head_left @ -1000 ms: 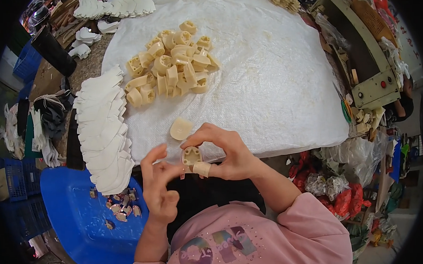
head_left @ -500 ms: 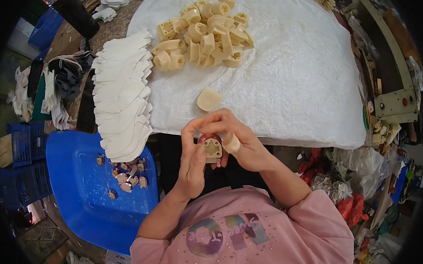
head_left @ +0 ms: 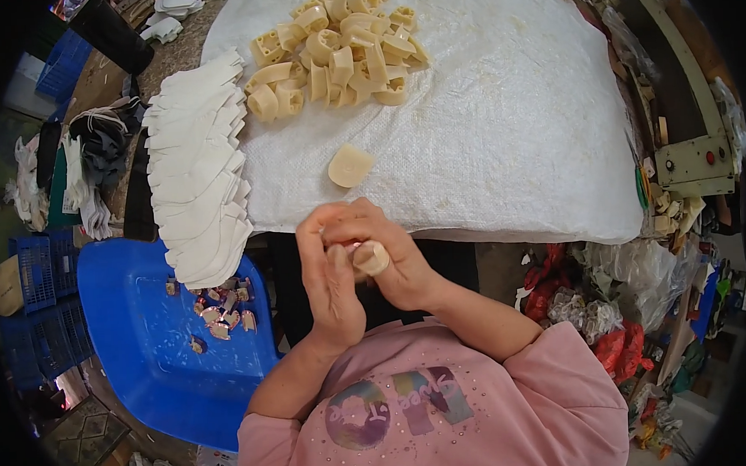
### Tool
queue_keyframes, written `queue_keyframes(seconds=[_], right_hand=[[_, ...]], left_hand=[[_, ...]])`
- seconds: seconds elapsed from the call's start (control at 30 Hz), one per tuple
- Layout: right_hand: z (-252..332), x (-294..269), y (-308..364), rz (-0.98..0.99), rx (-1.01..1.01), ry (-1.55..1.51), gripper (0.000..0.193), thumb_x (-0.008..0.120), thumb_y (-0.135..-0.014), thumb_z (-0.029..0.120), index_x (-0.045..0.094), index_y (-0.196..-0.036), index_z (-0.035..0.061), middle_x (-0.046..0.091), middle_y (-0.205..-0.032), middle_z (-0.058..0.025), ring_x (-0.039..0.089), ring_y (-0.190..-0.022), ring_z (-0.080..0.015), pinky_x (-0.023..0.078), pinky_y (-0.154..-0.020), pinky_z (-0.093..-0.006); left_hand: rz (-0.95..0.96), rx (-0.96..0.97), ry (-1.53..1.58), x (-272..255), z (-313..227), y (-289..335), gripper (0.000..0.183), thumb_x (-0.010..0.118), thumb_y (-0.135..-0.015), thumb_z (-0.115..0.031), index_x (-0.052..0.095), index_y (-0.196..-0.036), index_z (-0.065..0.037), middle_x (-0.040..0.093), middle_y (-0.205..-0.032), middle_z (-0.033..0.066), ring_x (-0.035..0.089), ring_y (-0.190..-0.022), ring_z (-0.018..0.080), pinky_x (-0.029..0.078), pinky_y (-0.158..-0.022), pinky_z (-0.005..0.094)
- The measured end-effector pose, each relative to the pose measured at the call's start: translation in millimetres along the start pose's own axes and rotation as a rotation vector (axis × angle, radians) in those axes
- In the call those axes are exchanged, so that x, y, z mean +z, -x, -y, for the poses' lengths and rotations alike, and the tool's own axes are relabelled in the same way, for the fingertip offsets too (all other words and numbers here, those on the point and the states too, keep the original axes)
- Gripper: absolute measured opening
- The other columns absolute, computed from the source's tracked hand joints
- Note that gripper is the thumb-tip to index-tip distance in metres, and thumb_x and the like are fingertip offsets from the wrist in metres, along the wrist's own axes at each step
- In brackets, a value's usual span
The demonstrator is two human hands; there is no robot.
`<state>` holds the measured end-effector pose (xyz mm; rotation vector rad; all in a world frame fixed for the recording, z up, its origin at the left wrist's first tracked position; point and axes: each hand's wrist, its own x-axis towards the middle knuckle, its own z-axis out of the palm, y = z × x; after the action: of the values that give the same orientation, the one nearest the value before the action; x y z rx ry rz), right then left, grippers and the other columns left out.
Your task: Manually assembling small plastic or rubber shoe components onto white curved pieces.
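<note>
My left hand (head_left: 329,281) and my right hand (head_left: 398,265) are cupped together just off the near edge of the white sack-covered surface (head_left: 502,136). Between them they close around a small shoe heel with a shiny red covering, which the fingers now hide almost wholly. A cream-coloured cap or wrap (head_left: 371,258) shows at the right hand's thumb side; what exactly it is cannot be made out. Beyond my fingers lies a single cream shoe heel (head_left: 351,166). Farther off is a pile of cream shoe heels (head_left: 340,55), some with holes in their flat faces.
A row of overlapping white cut pieces (head_left: 195,166) runs down the left side. Below it stands a blue tub (head_left: 145,359) holding several shiny reddish heels (head_left: 218,315). A greenish machine frame (head_left: 695,165) is at right, above plastic bags (head_left: 641,279) and red scraps (head_left: 620,351).
My fingers have folded over the red-covered heel, whose holed cream face showed before. Both hands have shifted slightly left, and the whole view has moved a little.
</note>
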<state>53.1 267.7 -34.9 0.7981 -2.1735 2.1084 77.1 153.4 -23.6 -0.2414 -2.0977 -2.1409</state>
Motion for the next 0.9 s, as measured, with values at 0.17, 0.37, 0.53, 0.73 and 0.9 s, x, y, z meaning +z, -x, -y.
queue_keyframes(seconds=[0.17, 0.37, 0.53, 0.73, 0.9], right_hand=[[-0.2, 13.5, 10.2, -0.098, 0.080, -0.304, 0.029, 0.041, -0.095, 0.020, 0.052, -0.118, 0.0056, 0.049, -0.110, -0.0125, 0.046, -0.102, -0.0252, 0.035, -0.092, -0.0343], [-1.8, 9.2, 8.6, -0.061, -0.017, -0.204, 0.029, 0.038, -0.093, 0.011, 0.051, -0.119, 0.0052, 0.050, -0.110, -0.0123, 0.049, -0.100, -0.0254, 0.038, -0.089, -0.0324], [3.6, -0.8, 4.5, -0.023, 0.267, -0.369, 0.029, 0.041, -0.094, 0.016, 0.053, -0.117, 0.0045, 0.050, -0.104, -0.0091, 0.049, -0.096, -0.0182, 0.039, -0.087, -0.0295], [17.2, -7.8, -5.2, -0.042, 0.617, -0.590, 0.030, 0.043, -0.095, 0.027, 0.055, -0.113, 0.0062, 0.054, -0.085, 0.0006, 0.050, -0.067, -0.0072, 0.043, -0.058, -0.0204], [8.8, -1.0, 3.2, -0.043, 0.331, -0.526, 0.019, 0.046, -0.094, 0.017, 0.054, -0.106, 0.0053, 0.051, -0.092, -0.0010, 0.050, -0.075, -0.0073, 0.043, -0.063, -0.0203]], left_hand=[[-0.079, -0.018, 0.164, 1.0, 3.5, -6.2, 0.035, 0.033, -0.094, -0.016, 0.039, -0.123, 0.002, 0.046, -0.114, 0.0101, 0.048, -0.096, 0.0121, 0.039, -0.084, 0.0253], [-0.081, 0.004, 0.142, 8.7, -3.1, 3.0, 0.036, 0.035, -0.094, -0.014, 0.036, -0.126, 0.000, 0.046, -0.111, 0.0086, 0.048, -0.095, 0.0119, 0.039, -0.084, 0.0253], [0.048, -0.120, 0.246, -3.6, 9.0, 1.9, 0.048, 0.042, -0.091, -0.018, 0.027, -0.133, 0.000, 0.045, -0.110, 0.0086, 0.047, -0.094, 0.0126, 0.040, -0.082, 0.0264], [0.183, -0.121, 0.233, -9.2, 0.9, 2.5, 0.060, 0.046, -0.084, -0.011, 0.020, -0.136, 0.001, 0.043, -0.111, 0.0105, 0.046, -0.095, 0.0138, 0.040, -0.081, 0.0279], [0.233, 0.149, -0.058, -7.9, -2.2, -0.5, 0.057, 0.042, -0.080, -0.006, 0.023, -0.133, 0.004, 0.040, -0.113, 0.0122, 0.042, -0.097, 0.0143, 0.038, -0.084, 0.0287]])
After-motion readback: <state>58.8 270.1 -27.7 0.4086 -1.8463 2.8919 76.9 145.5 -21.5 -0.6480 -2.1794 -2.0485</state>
